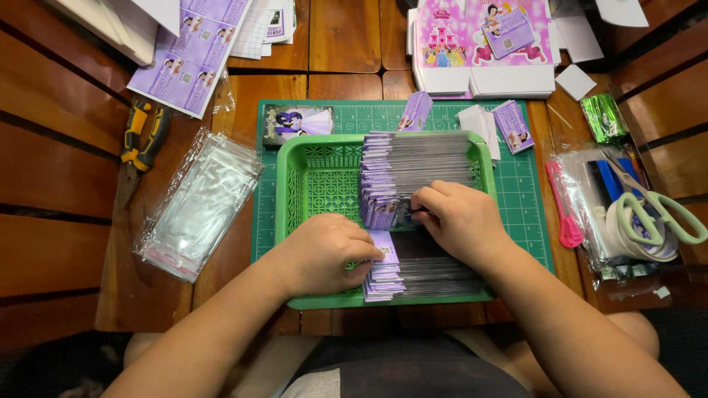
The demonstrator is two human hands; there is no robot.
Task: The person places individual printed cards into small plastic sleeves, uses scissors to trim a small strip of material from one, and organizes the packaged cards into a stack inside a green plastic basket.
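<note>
A green plastic basket (313, 177) stands on a green cutting mat (527, 206) and holds a long row of purple cards (413, 162) standing on edge. My left hand (324, 254) rests inside the basket with its fingers on the near part of the row (387, 273). My right hand (461, 217) presses its fingertips into a gap in the middle of the row, parting the cards. Neither hand lifts anything clear of the basket.
A pile of clear plastic sleeves (199, 206) lies left of the mat, with a yellow-black utility knife (144, 133) beyond it. Green-handled scissors (656, 210), tape rolls and a pink tool (566, 214) lie on the right. Printed purple sheets (193, 51) and pink folded boxes (483, 44) sit at the back.
</note>
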